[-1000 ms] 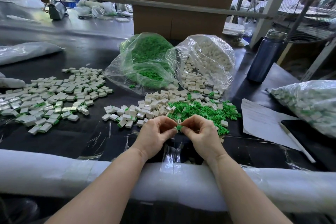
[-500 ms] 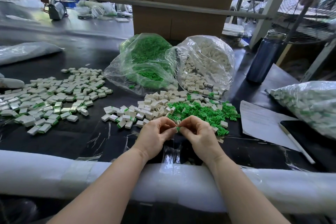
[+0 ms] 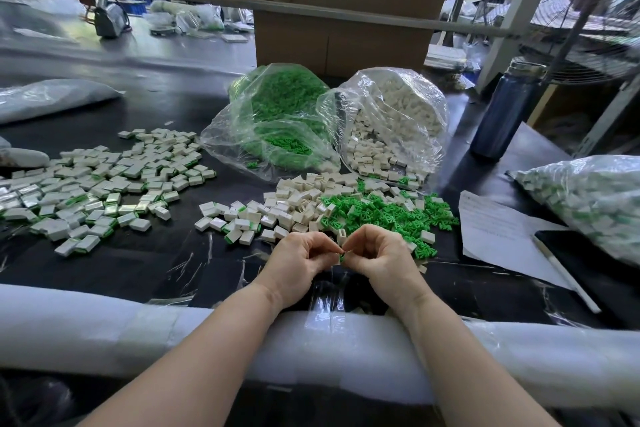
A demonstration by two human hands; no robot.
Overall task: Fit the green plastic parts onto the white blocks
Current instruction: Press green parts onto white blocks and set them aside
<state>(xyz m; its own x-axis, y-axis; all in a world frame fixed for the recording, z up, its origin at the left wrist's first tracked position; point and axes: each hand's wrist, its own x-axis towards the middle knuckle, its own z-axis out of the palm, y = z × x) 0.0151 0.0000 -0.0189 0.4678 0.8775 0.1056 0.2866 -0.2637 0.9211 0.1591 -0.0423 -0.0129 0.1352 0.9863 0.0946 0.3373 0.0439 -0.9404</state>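
Low in the centre of the frame, the person's left hand [image 3: 297, 262] and right hand [image 3: 379, 258] meet fingertip to fingertip over the black table top [image 3: 145, 260], both curled and pinching one small green plastic part [image 3: 341, 256] between them; a sliver of white shows beside it, but whether it is a block cannot be told. Just above the hands lies a loose heap of green plastic parts [image 3: 388, 213], touching a scatter of bare white rectangular blocks [image 3: 298, 199] to its left. In the left of the frame spreads a wide pile of white blocks with green edges [image 3: 100, 184]. Behind the heaps, in the upper centre, sit two open clear plastic bags side by side: one full of green parts [image 3: 277, 118], the other full of white blocks [image 3: 394, 125]. A third clear bag of white and green pieces [image 3: 588, 198] lies at the right edge, near a white sheet of paper [image 3: 498, 232] whose faint print is too small to read, with a white pen [image 3: 568, 274] lying partly on it. A dark blue metal bottle [image 3: 505, 111] stands upright in the upper right. Brown cardboard boxes [image 3: 339, 35] rise at the top centre, with no legible label. A white foam roll [image 3: 104, 333] pads the table's near edge under both forearms.
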